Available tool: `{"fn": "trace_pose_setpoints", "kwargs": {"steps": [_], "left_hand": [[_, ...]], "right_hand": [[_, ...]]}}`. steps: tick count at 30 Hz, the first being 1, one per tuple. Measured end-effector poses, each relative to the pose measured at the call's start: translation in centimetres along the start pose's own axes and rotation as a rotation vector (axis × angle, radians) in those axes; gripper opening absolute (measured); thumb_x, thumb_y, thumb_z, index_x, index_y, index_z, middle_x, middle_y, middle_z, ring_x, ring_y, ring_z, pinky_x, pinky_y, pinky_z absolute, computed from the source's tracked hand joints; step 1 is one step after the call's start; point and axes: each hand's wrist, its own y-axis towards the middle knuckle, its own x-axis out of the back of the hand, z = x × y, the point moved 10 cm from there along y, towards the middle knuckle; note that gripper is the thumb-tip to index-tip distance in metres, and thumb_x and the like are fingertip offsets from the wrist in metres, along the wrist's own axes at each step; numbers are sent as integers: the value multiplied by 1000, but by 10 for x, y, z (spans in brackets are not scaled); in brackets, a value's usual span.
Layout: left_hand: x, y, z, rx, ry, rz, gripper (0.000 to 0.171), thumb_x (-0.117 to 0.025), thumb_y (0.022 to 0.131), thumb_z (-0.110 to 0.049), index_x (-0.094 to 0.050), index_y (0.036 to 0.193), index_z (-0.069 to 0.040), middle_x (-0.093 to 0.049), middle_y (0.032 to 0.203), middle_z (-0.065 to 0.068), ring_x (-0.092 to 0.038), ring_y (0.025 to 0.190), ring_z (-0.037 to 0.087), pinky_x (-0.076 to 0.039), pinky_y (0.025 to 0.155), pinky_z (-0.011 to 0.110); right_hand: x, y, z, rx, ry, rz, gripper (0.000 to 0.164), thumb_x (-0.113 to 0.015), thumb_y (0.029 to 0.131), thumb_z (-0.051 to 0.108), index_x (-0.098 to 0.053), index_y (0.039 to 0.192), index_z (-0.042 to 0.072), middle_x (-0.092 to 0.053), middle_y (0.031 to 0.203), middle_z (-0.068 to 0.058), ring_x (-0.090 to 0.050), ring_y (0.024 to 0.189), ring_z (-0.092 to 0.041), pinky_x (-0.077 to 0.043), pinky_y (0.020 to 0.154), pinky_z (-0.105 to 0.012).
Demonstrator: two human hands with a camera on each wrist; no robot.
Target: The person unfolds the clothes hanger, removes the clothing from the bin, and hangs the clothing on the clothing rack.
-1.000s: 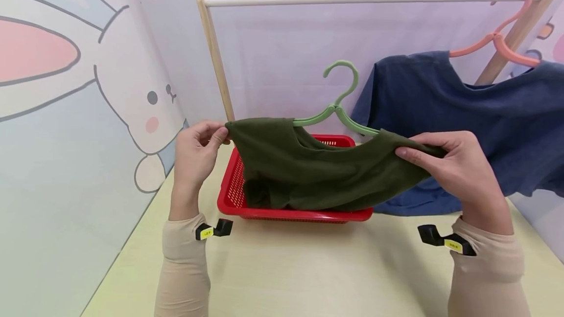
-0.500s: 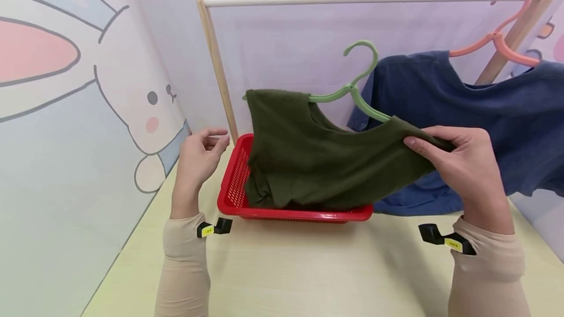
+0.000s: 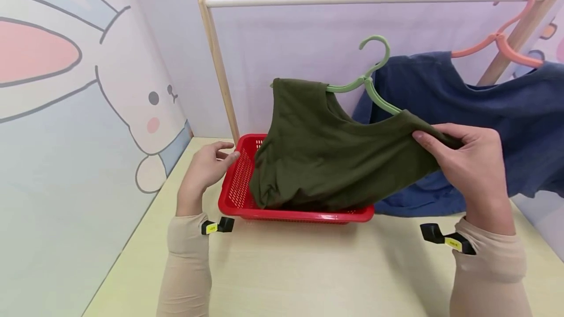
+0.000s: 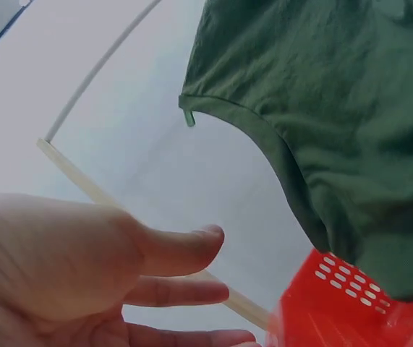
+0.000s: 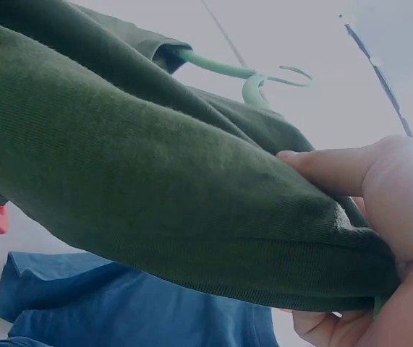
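Note:
A dark green sleeveless top (image 3: 335,150) hangs tilted on a green hanger (image 3: 378,93), its left shoulder higher than its right. My right hand (image 3: 473,160) pinches the top's right shoulder; in the right wrist view the thumb lies on the cloth and the other fingers are partly hidden behind it. The lower part of the top rests in a red basket (image 3: 299,215). My left hand (image 3: 209,166) holds nothing and is beside the basket's left rim, fingers relaxed. In the left wrist view, the hanger's tip pokes out at the left armhole, apart from that hand.
A rack with a white rail (image 3: 352,0) and wooden posts stands behind. At its right end a navy T-shirt (image 3: 440,92) hangs on a coral hanger (image 3: 502,38). A wall with a rabbit drawing (image 3: 136,101) borders the table (image 3: 308,268) on the left.
My left hand has let go of the top's left shoulder and dropped slightly. My right hand has moved a little right, and the top and hanger have risen and shifted right.

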Motion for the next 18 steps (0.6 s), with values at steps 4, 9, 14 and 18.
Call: {"fn": "trace_pose_setpoints", "kwargs": {"steps": [4, 9, 14, 18], "left_hand": [[-2, 2, 5, -4, 11, 6, 58, -68, 111, -33, -57, 162, -8, -69, 144, 26, -69, 129, 45, -63, 101, 61], [-9, 7, 12, -21, 31, 32, 58, -70, 110, -31, -57, 162, -8, -70, 141, 27, -72, 124, 44, -64, 99, 59], [-19, 15, 20, -39, 51, 69, 59, -72, 109, -26, -55, 163, -7, -72, 136, 26, -76, 112, 40, -67, 94, 52], [-20, 19, 25, -65, 57, 60, 55, -74, 108, -23, -59, 159, -8, -74, 127, 24, -77, 105, 36, -68, 90, 48]], "right_hand": [[2, 0, -1, -2, -10, -19, 30, -90, 97, 18, -84, 120, 0, -77, 85, 21, -67, 74, -5, -52, 63, -14], [5, 1, -3, -2, -16, -41, 29, -90, 96, 18, -84, 118, 0, -76, 83, 22, -66, 73, -5, -51, 62, -15], [5, 1, -4, 1, -20, -35, 30, -90, 96, 18, -84, 120, 0, -76, 85, 22, -67, 74, -5, -51, 63, -14], [5, 1, -4, -2, -1, -33, 30, -90, 96, 18, -85, 120, 1, -77, 85, 19, -67, 75, -6, -52, 64, -15]]}}
